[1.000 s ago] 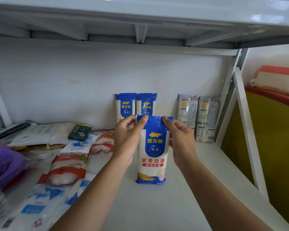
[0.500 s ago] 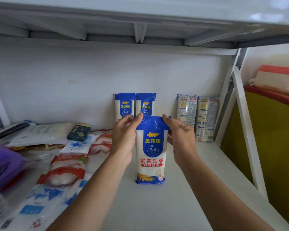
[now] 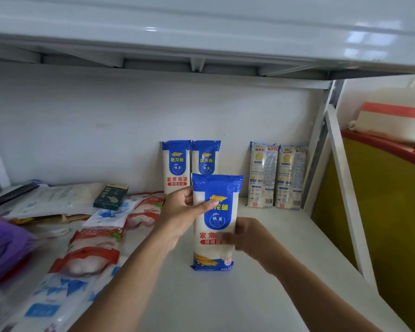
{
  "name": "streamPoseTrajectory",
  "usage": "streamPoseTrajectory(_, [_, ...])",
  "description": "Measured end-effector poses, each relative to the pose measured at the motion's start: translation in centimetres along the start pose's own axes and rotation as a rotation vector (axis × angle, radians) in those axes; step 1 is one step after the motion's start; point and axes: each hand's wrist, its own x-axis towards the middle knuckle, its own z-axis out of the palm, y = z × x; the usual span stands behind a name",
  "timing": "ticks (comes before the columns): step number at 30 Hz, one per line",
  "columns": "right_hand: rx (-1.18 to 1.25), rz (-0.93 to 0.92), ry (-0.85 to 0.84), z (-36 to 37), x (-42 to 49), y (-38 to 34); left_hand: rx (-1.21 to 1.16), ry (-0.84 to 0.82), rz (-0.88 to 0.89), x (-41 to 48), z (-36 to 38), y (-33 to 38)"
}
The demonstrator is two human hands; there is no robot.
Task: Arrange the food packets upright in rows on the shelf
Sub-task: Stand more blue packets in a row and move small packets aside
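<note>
Upright, front noodle packet gripped by left hand and right hand, flat packets crowding left.

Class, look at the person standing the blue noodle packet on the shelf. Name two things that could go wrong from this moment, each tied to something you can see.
1. The blue noodle packet is tall on a narrow base, steadied by the left hand and right hand; released away from the wall, it may topple.
2. Falling backward, it could knock over the two upright blue packets standing close behind it.
</note>
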Motion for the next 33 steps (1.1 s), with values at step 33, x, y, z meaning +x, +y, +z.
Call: streamPoseTrajectory(33, [0.205,0.05,0.369,-7.2,22.6,5.7,0.34,0.04,-0.033,4.7,-3.2,-4.0])
